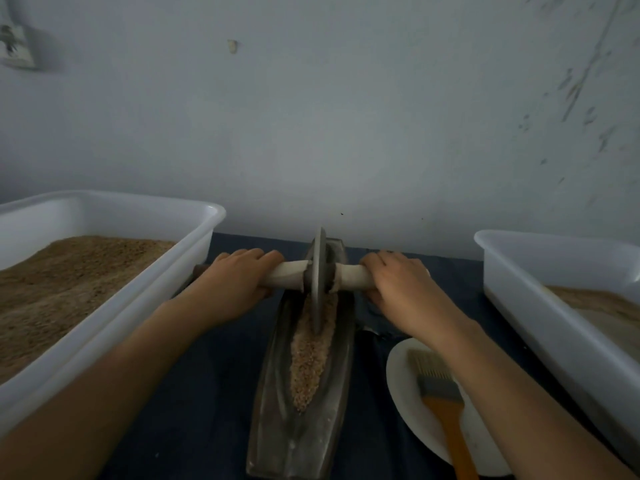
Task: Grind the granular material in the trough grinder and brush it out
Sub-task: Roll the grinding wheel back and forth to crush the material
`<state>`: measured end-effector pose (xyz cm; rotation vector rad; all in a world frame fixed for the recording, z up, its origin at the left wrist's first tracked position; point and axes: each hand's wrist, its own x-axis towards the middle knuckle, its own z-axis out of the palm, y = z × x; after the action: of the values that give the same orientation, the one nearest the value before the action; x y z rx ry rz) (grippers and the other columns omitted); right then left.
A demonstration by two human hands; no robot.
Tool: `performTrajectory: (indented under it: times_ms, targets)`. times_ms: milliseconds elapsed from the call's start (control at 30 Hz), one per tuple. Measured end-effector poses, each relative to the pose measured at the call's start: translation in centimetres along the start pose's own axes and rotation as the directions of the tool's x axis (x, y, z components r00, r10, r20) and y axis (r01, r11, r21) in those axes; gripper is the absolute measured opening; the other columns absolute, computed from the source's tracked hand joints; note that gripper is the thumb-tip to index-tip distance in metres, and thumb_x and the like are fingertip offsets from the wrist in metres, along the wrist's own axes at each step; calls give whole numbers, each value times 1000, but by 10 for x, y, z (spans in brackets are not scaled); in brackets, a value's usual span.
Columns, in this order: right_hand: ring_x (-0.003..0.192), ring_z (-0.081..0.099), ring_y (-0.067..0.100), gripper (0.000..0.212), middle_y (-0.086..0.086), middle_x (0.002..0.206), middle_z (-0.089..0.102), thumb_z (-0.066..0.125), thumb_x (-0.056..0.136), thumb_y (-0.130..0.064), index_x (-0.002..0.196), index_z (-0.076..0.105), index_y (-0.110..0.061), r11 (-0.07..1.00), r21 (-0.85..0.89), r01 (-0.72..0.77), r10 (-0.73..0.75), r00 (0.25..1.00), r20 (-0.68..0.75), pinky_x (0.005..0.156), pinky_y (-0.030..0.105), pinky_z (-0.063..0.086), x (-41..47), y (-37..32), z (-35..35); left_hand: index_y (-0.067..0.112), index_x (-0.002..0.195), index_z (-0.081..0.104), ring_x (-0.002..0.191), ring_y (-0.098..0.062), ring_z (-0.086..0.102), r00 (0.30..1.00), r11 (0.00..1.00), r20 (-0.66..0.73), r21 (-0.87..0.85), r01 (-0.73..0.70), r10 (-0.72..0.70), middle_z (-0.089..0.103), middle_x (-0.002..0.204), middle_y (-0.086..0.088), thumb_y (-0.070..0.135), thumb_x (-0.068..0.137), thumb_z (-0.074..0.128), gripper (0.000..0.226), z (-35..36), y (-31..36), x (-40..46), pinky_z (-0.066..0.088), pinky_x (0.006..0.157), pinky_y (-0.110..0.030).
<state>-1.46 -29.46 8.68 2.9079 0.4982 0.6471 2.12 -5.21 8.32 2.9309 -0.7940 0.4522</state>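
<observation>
Dark cloth (207,393) below a pale wall — trough (277,410) centred, grain (311,355) in its groove, wheel (318,282) standing in it — left hand (235,282) and right hand (401,289) curled round the axle (287,275) ends.

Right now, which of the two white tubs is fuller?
The white tub on the left: its brown grain heaps near the rim, while the right tub holds only a shallow layer.

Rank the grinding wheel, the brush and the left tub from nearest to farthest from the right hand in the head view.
1. Grinding wheel: just left of the right hand, on the shared axle.
2. Brush: on the plate, below the forearm.
3. Left tub: far left, beyond the trough.
</observation>
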Motion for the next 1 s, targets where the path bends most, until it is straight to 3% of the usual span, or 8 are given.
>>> performTrajectory:
  times_ms: [200,267,400,500,633,733,867,1000]
  targets:
    - [84,50,14,22,2,100,55,59,90,-31,101,48,-16,973,231,13,-120,883,454,56,20,31,-10,-6,-44,39,106,42,88,-3,50,922,989,373,-134,-59,105,50,96,14,29,89,59,26,-40,9,-19,37,77,-20]
    - [74,47,6,23,-7,89,52,61,88,-37,97,46,-23,959,281,28,-183,819,544,53,16,30,-16,-7,-60,42,89,40,78,3,49,864,981,482,-184,-65,147,50,85,18,30,88,60,24,-54,10,-27,35,68,-15]
    - [67,42,-2,24,-16,78,43,60,87,-43,99,43,-32,953,301,30,-222,744,630,53,14,28,-23,-8,-72,44,84,40,77,4,51,811,973,557,-223,-62,179,52,81,20,35,87,62,23,-67,12,-34,36,68,-13]
    - [74,48,1,31,-11,87,52,60,88,-41,110,52,-21,955,298,-1,-190,766,614,57,17,35,-20,-6,-65,41,95,39,82,1,50,828,977,537,-204,-60,163,51,91,16,32,90,57,21,-60,13,-30,39,75,-17]
    - [91,57,16,30,3,105,59,60,89,-32,114,53,-16,945,311,-104,-80,847,526,72,29,45,-12,-2,-48,29,117,39,101,-12,51,929,998,364,-26,-64,69,51,111,5,29,92,53,29,-35,12,-16,41,91,-30]
    - [98,54,21,26,6,111,56,56,91,-23,115,52,-13,971,216,-99,21,942,335,77,34,43,-6,-2,-26,28,126,34,109,-15,49,992,989,122,137,-57,40,49,118,4,32,93,49,36,-12,5,-5,39,92,-30]
    - [106,48,21,33,3,117,53,55,89,-14,121,48,-15,999,-13,-51,51,998,22,79,31,35,0,-5,1,29,126,36,108,-15,49,992,985,-121,174,2,20,49,116,5,34,91,52,39,9,4,1,37,90,-30]
    - [103,48,21,31,4,116,53,53,90,-15,120,48,-15,1000,-8,-12,12,999,49,74,30,33,-2,-3,0,28,127,35,109,-14,49,997,988,-67,156,-20,31,49,119,5,35,92,51,39,5,4,0,36,91,-28]
